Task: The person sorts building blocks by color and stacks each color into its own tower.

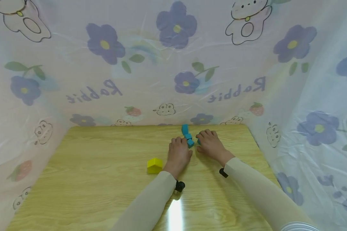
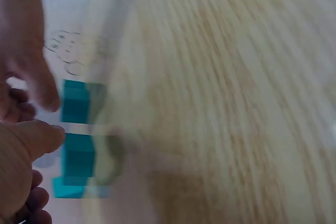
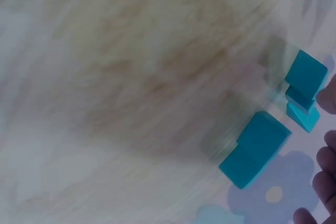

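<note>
My left hand point(image 1: 179, 153) has its fingers curled beside a small blue block point(image 1: 190, 143), gripping at its side. In the left wrist view a fingertip meets the edge of this teal-blue block point(image 2: 79, 156). Two more blue pieces, one small point(image 1: 188, 136) and one taller point(image 1: 185, 129), stand in a row behind it. To the right, my right hand point(image 1: 210, 143) holds another blue block point(image 1: 198, 141), mostly covered by the fingers. The right wrist view shows that block point(image 3: 257, 148) apart from the left-hand group point(image 3: 305, 74), with a narrow gap between.
A yellow house-shaped block point(image 1: 154, 166) rests on the wooden table point(image 1: 104, 160) left of my left wrist. A patterned curtain point(image 1: 150, 73) rises along the table's back edge and both sides, close behind the blue blocks.
</note>
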Demonstrator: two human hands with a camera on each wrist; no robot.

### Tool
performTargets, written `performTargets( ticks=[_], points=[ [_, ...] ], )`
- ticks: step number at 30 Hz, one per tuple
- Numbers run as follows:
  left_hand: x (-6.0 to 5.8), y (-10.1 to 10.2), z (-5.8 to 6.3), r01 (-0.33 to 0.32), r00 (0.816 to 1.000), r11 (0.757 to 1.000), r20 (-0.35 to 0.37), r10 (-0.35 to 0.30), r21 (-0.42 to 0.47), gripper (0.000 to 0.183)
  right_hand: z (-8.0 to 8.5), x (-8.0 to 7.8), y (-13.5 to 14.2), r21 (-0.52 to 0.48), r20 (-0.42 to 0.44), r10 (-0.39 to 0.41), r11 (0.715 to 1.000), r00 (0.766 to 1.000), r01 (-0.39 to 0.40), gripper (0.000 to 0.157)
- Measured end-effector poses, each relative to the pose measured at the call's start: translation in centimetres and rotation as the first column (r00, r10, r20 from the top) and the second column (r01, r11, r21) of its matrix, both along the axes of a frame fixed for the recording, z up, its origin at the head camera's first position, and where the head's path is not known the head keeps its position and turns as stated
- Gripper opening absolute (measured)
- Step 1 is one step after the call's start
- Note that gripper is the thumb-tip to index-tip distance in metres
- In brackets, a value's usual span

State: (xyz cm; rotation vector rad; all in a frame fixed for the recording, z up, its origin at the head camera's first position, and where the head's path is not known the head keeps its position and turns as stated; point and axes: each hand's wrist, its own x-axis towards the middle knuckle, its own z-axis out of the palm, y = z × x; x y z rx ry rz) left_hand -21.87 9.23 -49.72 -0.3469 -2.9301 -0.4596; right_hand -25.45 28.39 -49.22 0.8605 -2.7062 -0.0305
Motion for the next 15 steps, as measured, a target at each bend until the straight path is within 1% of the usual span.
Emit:
performTargets(
  ticks=[3, 5, 7, 11, 13, 15],
  points=[
    [-0.6, 0.1, -0.7, -0.031, 0.999, 0.999, 0.013, 0.032, -0.023, 0.058, -0.1, -0.6, -1.0, 0.034, 0.041, 0.015, 0.999, 0.999, -0.017, 0.037],
    [-0.9, 0.1, -1.0, -0.04, 0.999, 0.999, 0.019, 0.041, -0.025, 0.058, -0.2, -0.9, -1.5, 0.047, 0.064, 0.023, 0.999, 0.998, -0.026, 0.034],
    [-1.1, 0.2, -1.2, -0.041, 0.999, 0.999, 0.02, 0.042, -0.027, 0.057, -0.2, -1.2, -1.9, 0.067, 0.065, 0.031, 0.997, 0.997, -0.035, 0.032],
    [-1.5, 0.6, -1.6, -0.037, 0.999, 0.998, -0.015, 0.036, -0.048, 0.052, -0.4, -1.5, -2.1, 0.112, 0.05, 0.03, 0.993, 0.998, -0.035, 0.03],
    [-1.8, 0.8, -1.8, -0.037, 0.999, 0.997, -0.036, 0.035, -0.061, 0.048, -0.5, -1.6, -2.1, 0.118, 0.049, 0.024, 0.993, 0.998, -0.03, 0.028],
    [-2.1, 1.1, -2.0, -0.038, 0.999, 0.995, -0.041, 0.034, -0.087, 0.044, -0.6, -1.8, -2.1, 0.119, 0.051, 0.022, 0.992, 0.998, -0.028, 0.027]
  ],
)
